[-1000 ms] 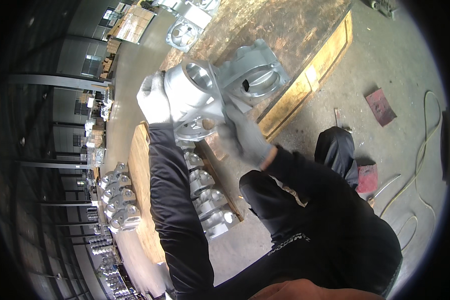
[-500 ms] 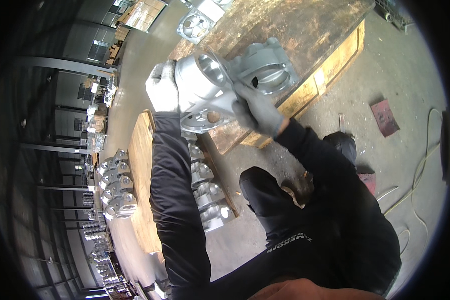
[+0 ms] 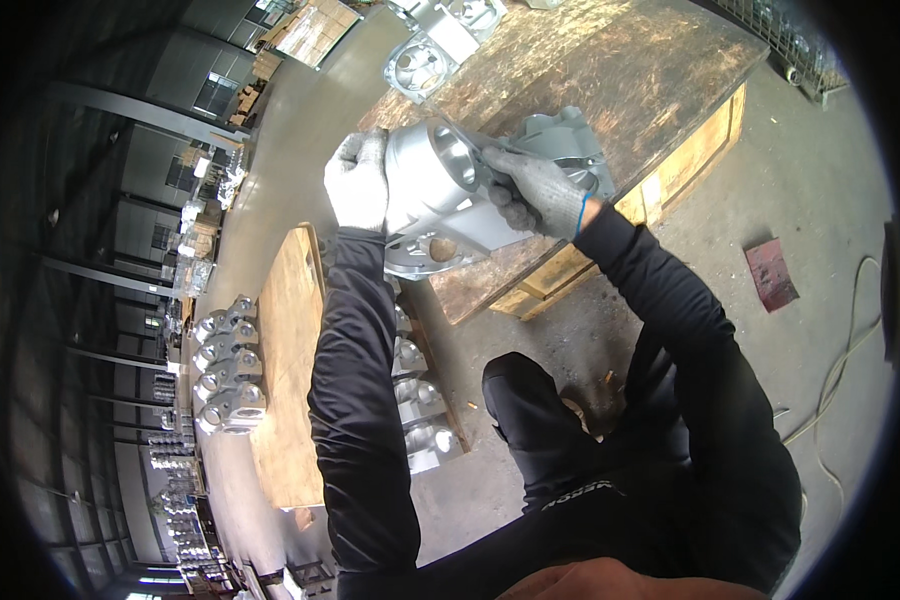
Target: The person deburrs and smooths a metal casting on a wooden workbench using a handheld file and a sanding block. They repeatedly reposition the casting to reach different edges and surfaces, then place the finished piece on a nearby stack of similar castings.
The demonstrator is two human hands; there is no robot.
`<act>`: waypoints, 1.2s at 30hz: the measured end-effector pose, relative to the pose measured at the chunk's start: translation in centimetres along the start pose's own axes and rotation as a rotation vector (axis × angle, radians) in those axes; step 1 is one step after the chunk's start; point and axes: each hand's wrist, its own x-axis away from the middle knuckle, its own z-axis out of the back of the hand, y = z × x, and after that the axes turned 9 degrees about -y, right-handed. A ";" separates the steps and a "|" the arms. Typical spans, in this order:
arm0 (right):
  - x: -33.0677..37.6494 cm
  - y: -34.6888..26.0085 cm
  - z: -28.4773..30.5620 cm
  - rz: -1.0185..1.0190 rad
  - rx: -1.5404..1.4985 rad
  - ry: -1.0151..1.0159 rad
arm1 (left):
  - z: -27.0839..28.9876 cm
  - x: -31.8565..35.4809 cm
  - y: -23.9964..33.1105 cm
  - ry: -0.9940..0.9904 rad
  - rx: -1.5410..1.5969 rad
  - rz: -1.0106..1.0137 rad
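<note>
A silver metal casting [image 3: 418, 178] with a wide round bore is tilted up at the near left corner of the wooden workbench. My left hand [image 3: 358, 185], in a pale knitted glove, has its fingers curled against the casting's left side. Beside the bore, my gloved right hand [image 3: 542, 192] is closed round a thin, dark, narrow tool [image 3: 480, 148]; its kind is not clear, and the fingers hide most of it. Just behind that hand a second silver casting [image 3: 560, 138] lies on the bench, partly covered.
The stained wooden workbench [image 3: 660, 70] carries more castings [image 3: 417, 68] at its far left. At left are a wooden board [image 3: 288, 390] and rows of castings [image 3: 228, 370] on either side. A reddish sheet [image 3: 771, 274] and a cable [image 3: 832, 375] lie on the floor at right.
The view has shifted, so the bench and castings sit lower and further right. My right hand has moved up along the bore's edge with the thin tool; my left keeps its hold.
</note>
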 end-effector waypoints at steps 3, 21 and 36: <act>-0.3 -1.0 0.3 -0.165 0.084 0.123 | 0.1 0.1 0.0 -0.013 -0.095 -0.082; -0.4 -7.9 0.3 -0.026 1.049 -0.139 | 0.1 -0.1 -0.5 0.072 0.002 -0.051; -1.2 -7.1 -2.9 0.213 1.327 -0.104 | 0.3 -0.2 -1.3 0.123 -0.167 -0.105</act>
